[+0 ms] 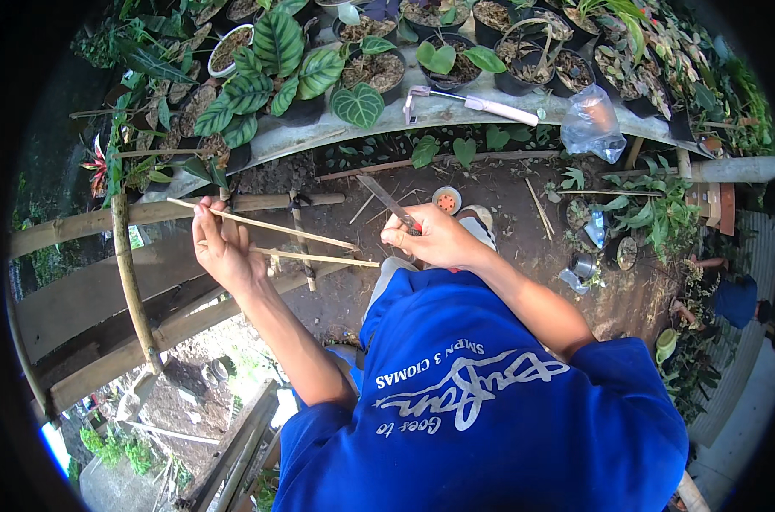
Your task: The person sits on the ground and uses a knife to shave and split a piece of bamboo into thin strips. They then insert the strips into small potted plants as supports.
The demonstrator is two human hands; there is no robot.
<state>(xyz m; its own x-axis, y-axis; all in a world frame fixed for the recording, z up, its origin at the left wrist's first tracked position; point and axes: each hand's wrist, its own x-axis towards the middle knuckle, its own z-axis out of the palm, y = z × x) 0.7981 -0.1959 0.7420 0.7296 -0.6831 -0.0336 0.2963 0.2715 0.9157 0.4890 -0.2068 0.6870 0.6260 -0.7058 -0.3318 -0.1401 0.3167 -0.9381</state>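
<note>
Daylight falls brightly on the shirt [524, 427], left hand [231, 254] and right hand [439, 237], all fairly sharp. Ground [195, 414] at near left burns almost white; beneath the far bench [545, 104] it is darker. The bag [594, 132] glints. Fisheye distortion bows the bench; corners go black.

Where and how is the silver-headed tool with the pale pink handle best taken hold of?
Likely by the straight pale pink handle, from the near side: it lies along the grey bench's front edge, with black plant pots behind.

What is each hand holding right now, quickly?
Left hand: closed, pinching a thin stick.
Right hand: closed, gripping a knife.
</note>
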